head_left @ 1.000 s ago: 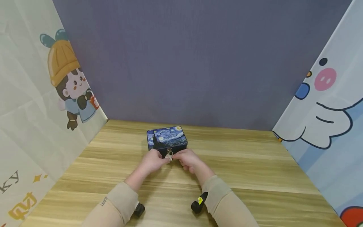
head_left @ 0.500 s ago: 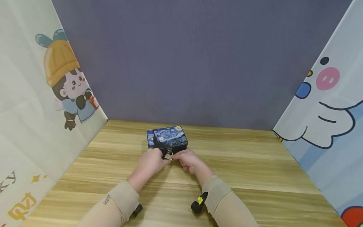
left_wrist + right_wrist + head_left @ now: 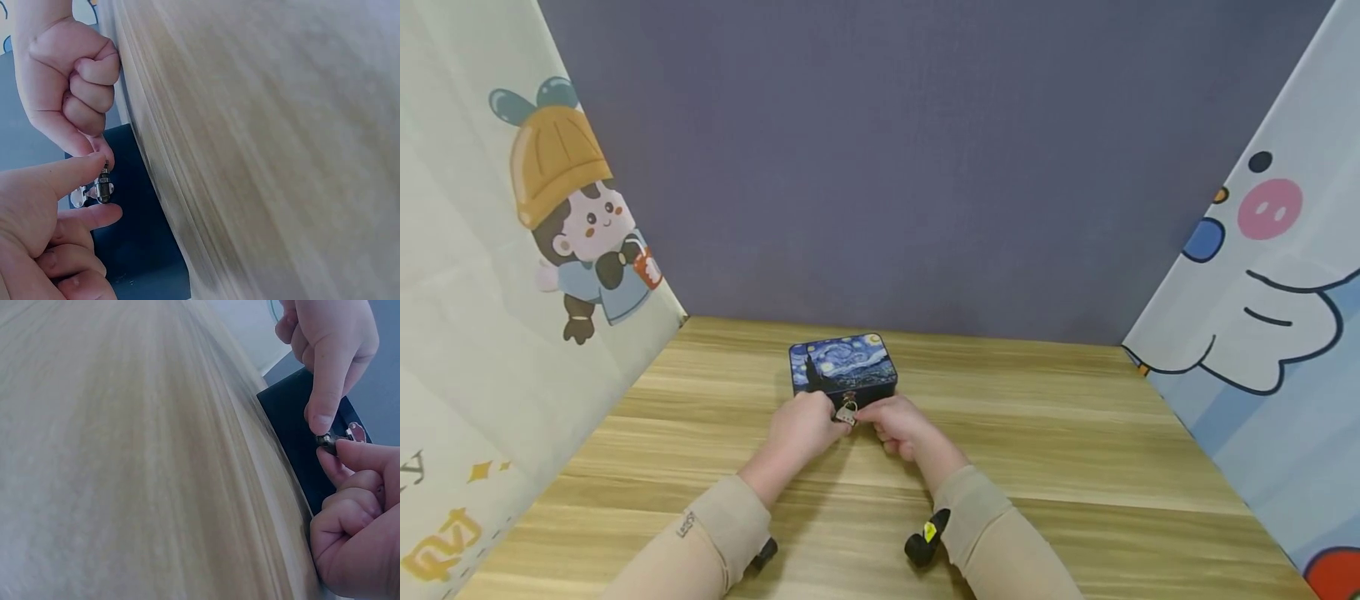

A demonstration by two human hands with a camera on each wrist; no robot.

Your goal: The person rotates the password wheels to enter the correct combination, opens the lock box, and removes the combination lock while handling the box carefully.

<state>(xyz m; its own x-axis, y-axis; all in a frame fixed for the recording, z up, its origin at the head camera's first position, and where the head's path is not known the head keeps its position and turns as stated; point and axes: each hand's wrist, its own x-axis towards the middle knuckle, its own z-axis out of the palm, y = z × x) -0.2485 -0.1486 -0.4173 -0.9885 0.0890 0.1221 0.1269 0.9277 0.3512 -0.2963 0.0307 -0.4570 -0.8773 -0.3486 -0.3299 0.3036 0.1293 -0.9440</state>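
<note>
A small combination padlock point(image 3: 847, 413) hangs by its shackle from the metal clasp point(image 3: 850, 395) on the front of a dark tin box point(image 3: 842, 364) with a starry-night picture on its lid. In the head view my left hand point(image 3: 802, 427) comes from the left, thumb at the padlock's lower edge. The left wrist view shows its thumb and index finger on either side of the padlock point(image 3: 103, 184), which has number dials. From the right, my right hand point(image 3: 904, 423) pinches the padlock's other end between thumb and index finger, its remaining fingers curled, as the right wrist view shows.
The box stands on a wood-grain table point(image 3: 1037, 442) near its back edge. Behind rises a plain grey-purple wall point(image 3: 895, 167). Cartoon-printed sheets hang along the left point(image 3: 467, 250) and right sides. Black wrist devices point(image 3: 925, 542) sit at both cuffs.
My left hand has shifted slightly, its back turning more upward, and the padlock's face now shows more fully. The right hand and the box stay almost where they were.
</note>
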